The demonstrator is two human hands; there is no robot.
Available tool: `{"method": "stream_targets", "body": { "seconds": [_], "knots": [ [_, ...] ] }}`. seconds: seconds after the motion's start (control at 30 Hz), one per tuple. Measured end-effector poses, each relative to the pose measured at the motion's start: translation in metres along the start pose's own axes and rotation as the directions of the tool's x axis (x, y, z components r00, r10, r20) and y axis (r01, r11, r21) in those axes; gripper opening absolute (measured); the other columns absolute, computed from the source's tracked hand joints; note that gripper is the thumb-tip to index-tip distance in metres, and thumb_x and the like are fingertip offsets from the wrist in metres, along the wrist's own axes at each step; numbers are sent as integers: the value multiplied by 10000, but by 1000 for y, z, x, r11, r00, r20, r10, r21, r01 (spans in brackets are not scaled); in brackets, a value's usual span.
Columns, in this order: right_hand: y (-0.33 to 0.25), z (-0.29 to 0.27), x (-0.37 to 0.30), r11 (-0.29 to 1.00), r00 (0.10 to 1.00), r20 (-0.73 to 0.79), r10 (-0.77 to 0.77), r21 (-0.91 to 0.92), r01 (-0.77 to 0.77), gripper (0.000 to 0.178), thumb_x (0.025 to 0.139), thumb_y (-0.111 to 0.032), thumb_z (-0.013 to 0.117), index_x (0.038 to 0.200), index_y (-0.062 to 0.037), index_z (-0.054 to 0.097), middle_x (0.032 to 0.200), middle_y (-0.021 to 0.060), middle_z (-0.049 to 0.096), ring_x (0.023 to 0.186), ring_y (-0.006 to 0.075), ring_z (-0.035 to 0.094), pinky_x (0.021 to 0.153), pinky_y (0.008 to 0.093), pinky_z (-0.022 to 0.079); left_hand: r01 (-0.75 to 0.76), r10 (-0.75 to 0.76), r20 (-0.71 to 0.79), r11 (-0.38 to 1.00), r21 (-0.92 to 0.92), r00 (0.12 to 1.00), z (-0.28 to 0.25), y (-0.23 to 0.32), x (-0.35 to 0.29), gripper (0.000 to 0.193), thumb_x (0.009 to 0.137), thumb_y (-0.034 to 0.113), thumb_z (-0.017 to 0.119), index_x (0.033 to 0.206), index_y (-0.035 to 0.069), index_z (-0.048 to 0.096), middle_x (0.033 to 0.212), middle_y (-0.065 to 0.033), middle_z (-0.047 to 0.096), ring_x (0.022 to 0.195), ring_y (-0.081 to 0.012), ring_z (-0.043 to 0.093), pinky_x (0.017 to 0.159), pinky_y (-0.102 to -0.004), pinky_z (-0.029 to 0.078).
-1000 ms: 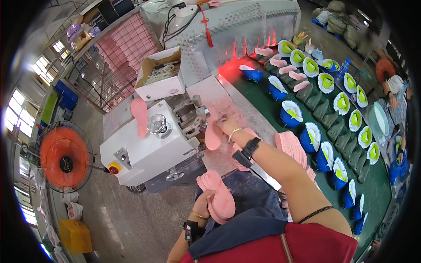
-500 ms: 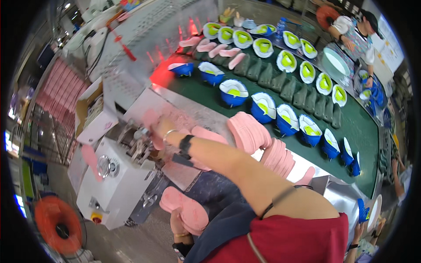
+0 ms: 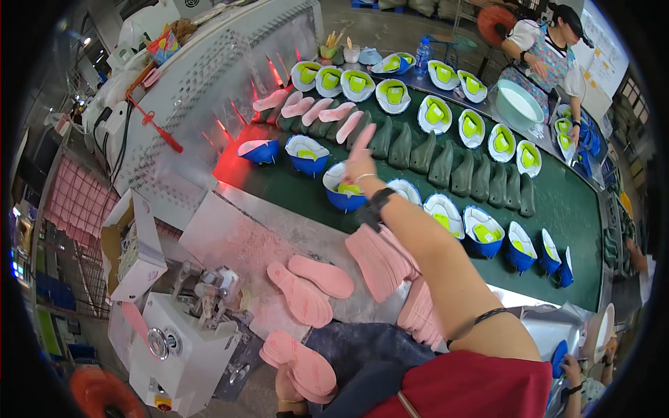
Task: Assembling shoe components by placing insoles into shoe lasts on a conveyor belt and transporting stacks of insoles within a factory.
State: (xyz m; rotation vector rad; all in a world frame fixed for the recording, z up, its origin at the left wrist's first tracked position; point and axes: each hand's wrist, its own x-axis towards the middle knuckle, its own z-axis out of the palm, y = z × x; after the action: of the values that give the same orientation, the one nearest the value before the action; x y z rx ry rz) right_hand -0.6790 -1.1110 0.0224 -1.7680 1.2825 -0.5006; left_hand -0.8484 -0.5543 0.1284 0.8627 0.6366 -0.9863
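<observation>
My right hand (image 3: 359, 169) reaches over the green conveyor belt (image 3: 564, 237), closed on a pink insole (image 3: 363, 138) that points up toward a row of dark green shoe lasts (image 3: 401, 146). Pink insoles (image 3: 341, 111) lie on the lasts at the left of the row. Low in front of me, my left hand (image 3: 287, 384) grips a small stack of pink insoles (image 3: 303, 366). Loose insoles (image 3: 306, 299) rest on the metal table (image 3: 230, 223), beside taller insole stacks (image 3: 380, 261). A blue shoe upper (image 3: 345, 198) with a yellow-green lining sits just under my right hand.
A white machine (image 3: 185, 348) with a dial stands at the left, near an open carton (image 3: 132, 244). Blue and white uppers (image 3: 484, 233) line both sides of the lasts. Red light glows at the belt's far left end. A co-worker (image 3: 543, 63) stands at the far right.
My right hand has moved from beside the machine up and right to the lasts, carrying a pink insole. My left hand still holds its stack, now slightly lower in view.
</observation>
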Motion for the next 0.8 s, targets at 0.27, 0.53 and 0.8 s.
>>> {"method": "stream_targets", "body": {
  "seconds": [0.27,0.53,0.8],
  "knots": [
    [40,-95,78,915,963,31,-267,322,243,268,714,-120,669,961,-22,634,756,53,645,761,156,633,666,310,524,-13,15,-64,1000,28,998,29,6,18,313,852,169,504,1103,-12,543,1040,-124,628,970,-266,615,874,-405,497],
    [45,-158,-142,765,648,591,-481,-78,639,293,877,-293,570,1055,-65,613,1026,132,621,881,243,630,728,357,512,3,-3,-19,1000,15,1000,45,1,8,298,845,135,506,1105,-4,546,1042,-121,626,961,-268,619,862,-409,502],
    [27,-116,-188,638,871,482,-90,-644,422,545,792,-575,511,1149,-182,634,1185,125,553,1126,334,513,893,557,346,-54,54,31,998,-20,998,22,-18,-13,243,840,103,512,1055,2,566,1005,-108,631,939,-249,619,845,-395,504]
  ]
}}
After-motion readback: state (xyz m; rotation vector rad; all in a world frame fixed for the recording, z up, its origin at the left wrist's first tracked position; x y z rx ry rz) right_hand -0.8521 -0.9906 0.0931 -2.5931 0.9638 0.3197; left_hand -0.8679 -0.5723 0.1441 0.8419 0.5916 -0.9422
